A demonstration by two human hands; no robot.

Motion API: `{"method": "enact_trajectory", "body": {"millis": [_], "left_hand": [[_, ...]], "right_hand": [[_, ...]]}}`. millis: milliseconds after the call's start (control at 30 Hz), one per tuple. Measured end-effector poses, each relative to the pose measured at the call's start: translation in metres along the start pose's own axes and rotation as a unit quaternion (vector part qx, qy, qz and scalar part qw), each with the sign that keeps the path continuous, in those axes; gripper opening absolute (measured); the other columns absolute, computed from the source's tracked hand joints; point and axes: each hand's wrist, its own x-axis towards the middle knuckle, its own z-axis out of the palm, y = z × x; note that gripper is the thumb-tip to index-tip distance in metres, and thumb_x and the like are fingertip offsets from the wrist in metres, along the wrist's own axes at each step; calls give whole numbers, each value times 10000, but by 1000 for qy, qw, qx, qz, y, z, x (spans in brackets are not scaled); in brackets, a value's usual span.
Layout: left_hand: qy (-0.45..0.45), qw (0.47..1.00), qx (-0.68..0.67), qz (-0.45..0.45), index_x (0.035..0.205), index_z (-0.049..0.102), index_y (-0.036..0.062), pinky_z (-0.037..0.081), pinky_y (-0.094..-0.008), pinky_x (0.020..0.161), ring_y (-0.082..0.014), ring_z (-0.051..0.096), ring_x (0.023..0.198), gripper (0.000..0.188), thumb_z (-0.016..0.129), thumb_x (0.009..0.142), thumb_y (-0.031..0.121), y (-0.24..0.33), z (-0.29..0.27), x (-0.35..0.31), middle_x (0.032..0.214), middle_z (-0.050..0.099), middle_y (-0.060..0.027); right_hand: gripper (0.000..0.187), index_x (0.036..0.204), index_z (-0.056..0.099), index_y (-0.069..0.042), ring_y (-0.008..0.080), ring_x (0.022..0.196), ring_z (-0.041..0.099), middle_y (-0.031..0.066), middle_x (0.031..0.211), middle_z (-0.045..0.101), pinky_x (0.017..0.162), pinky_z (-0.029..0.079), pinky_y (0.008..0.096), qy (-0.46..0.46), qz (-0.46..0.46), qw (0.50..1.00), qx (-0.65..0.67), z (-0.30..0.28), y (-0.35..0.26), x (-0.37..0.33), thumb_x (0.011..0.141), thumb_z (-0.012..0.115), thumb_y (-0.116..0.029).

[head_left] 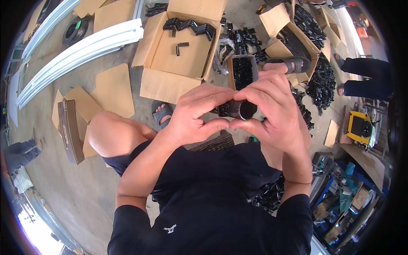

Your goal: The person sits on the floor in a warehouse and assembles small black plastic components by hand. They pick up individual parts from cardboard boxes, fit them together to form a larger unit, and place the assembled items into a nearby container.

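My left hand (pixel 197 111) and my right hand (pixel 272 105) meet in front of me, fingers curled round a short black tube-shaped part (pixel 243 110). One rounded end of it faces my right palm; my fingers cover some of the rest. Just beyond my hands stands a narrow small box (pixel 231 73) filled with small black pieces (pixel 243 71). Farther off to the left is an open cardboard box (pixel 168 87). Inside it, black angled parts (pixel 189 26) lie in a zigzag row along the far side, and another angled part (pixel 182 46) lies by itself.
Piles of black parts (pixel 321 83) cover the floor at right, beside an open carton (pixel 278 47). Long white profiles (pixel 80 59) and flat cardboard (pixel 114 87) lie at left. A brown box (pixel 71 131) stands by my left knee. Other people's legs (pixel 365 76) show at both edges.
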Motion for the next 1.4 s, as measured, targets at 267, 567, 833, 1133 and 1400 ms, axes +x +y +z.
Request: {"method": "enact_trajectory", "body": {"millis": [267,567,833,1133,1400], "left_hand": [[21,984,-132,-121,1284,674,-41,564,-328,906,-192,720,1026,430,730,858,-55,-5,12,-12,1173,743,-141],[65,901,-333,-271,1303,645,-81,544,-284,926,-128,677,1033,379,730,939,-20,-17,8,-17,1184,734,-129],[62,850,-399,-339,1314,651,-57,571,-352,957,-205,705,1085,345,676,1007,98,-30,-10,-4,1234,720,-179],[87,862,-283,-412,1300,660,-71,556,-280,938,-163,704,1051,324,671,998,49,-56,-1,4,1174,742,-169],[27,923,-41,-383,1174,732,-16,515,-231,727,-69,628,781,283,797,905,41,-64,8,15,912,754,-28]], "right_hand": [[490,1049,717,-71,287,844,587,54,898,663,795,465,396,56,73,994,58,20,-3,-10,678,912,-326],[396,1215,721,-18,140,866,647,45,922,717,828,540,309,42,255,922,289,25,70,-5,891,821,-220],[257,1000,790,-73,353,948,741,171,989,764,871,585,465,-93,443,889,-67,158,257,-51,920,714,-305],[196,1050,719,-48,324,1139,661,153,1133,691,935,573,417,-173,356,906,-147,272,291,-128,889,610,-74],[117,888,714,-36,382,954,690,179,952,717,841,568,471,-75,349,926,-123,280,306,-144,893,684,-149]]}}
